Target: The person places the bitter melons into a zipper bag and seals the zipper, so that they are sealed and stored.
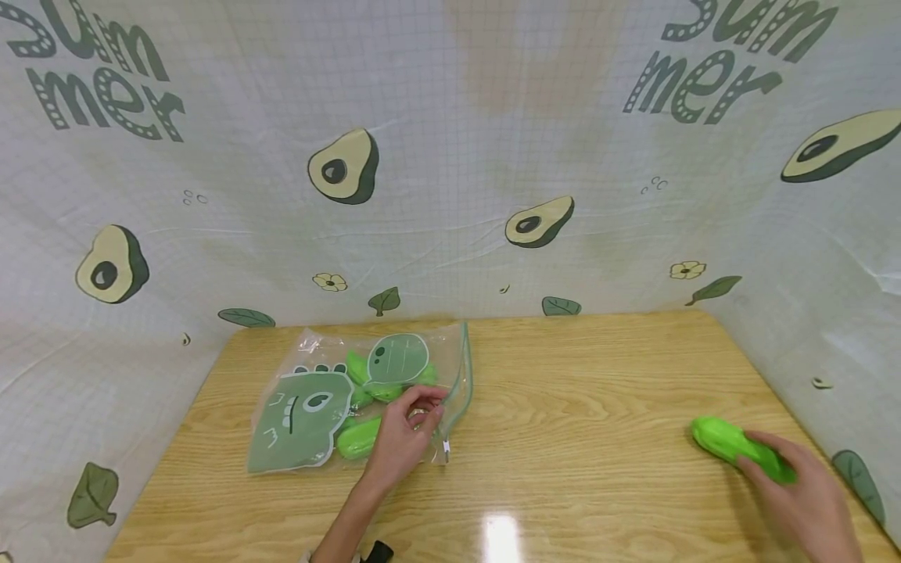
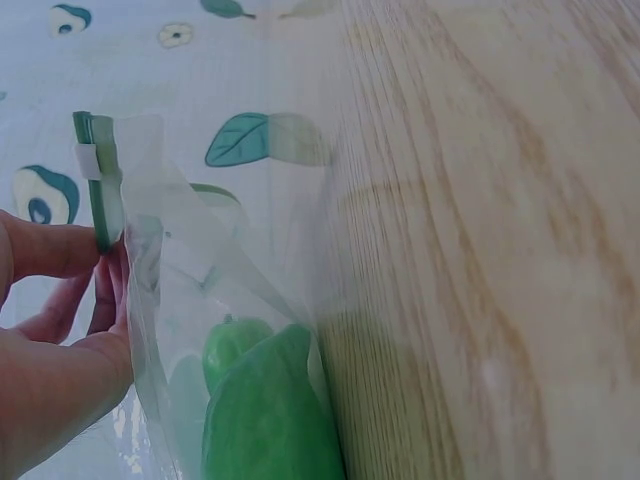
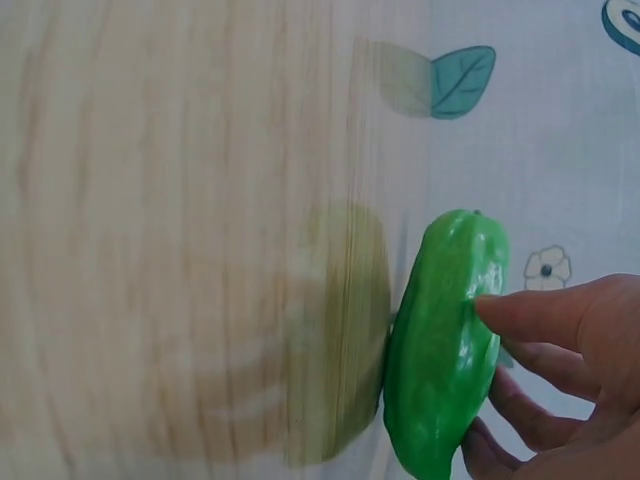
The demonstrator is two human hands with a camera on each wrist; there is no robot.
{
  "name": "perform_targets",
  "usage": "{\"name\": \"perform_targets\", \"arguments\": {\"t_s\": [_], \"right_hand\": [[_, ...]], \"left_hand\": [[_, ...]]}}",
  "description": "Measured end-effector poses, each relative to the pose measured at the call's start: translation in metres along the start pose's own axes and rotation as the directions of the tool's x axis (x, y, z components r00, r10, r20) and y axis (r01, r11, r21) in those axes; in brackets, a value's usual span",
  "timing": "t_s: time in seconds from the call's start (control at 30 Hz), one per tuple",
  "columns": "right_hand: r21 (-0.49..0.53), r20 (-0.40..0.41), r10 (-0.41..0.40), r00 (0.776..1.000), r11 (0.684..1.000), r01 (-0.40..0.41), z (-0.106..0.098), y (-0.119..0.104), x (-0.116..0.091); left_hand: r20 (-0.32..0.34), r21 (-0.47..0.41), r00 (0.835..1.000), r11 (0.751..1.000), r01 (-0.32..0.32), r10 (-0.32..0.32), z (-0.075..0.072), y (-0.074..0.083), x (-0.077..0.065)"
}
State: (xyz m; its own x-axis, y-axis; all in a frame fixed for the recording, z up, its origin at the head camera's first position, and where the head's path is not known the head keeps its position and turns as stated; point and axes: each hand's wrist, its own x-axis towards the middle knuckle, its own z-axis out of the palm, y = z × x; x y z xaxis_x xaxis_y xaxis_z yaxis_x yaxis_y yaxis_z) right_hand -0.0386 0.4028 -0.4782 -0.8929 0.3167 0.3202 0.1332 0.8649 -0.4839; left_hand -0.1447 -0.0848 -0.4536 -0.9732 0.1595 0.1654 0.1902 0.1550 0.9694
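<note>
A clear zip bag (image 1: 303, 422) with a green dinosaur print lies on the left of the table. Several green plastic-looking vegetables (image 1: 357, 439) show through its film. My left hand (image 1: 404, 442) pinches the bag's green zip edge (image 2: 97, 205) between thumb and fingers, on the right side of the bag. In the left wrist view that edge stands raised, and a green pepper-like piece (image 2: 270, 410) shows inside. Far to the right, my right hand (image 1: 802, 489) grips a long, glossy green vegetable (image 3: 445, 340), ribbed and tapered like a pepper, at the table surface.
A wooden table (image 1: 577, 407) spans the space between the bag and my right hand. White cloth (image 1: 436, 156) printed with avocados and leaves rises behind it and along both sides. A black band (image 1: 378, 552) shows near my left wrist.
</note>
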Motion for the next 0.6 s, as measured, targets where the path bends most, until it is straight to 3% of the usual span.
{"name": "perform_targets", "arguments": {"t_s": [0.4, 0.6], "right_hand": [[-0.020, 0.059, 0.005, 0.998, 1.000, -0.003, -0.0022, 0.0038, -0.0005], [-0.015, 0.042, -0.046, 0.998, 0.999, 0.047, -0.0032, 0.0069, -0.0025]], "left_hand": [[0.003, -0.006, 1.000, 1.000, 0.005, -0.005, -0.0005, -0.0007, 0.0006], [0.005, -0.012, 1.000, 1.000, 0.011, -0.011, -0.0001, -0.0006, 0.0007]]}}
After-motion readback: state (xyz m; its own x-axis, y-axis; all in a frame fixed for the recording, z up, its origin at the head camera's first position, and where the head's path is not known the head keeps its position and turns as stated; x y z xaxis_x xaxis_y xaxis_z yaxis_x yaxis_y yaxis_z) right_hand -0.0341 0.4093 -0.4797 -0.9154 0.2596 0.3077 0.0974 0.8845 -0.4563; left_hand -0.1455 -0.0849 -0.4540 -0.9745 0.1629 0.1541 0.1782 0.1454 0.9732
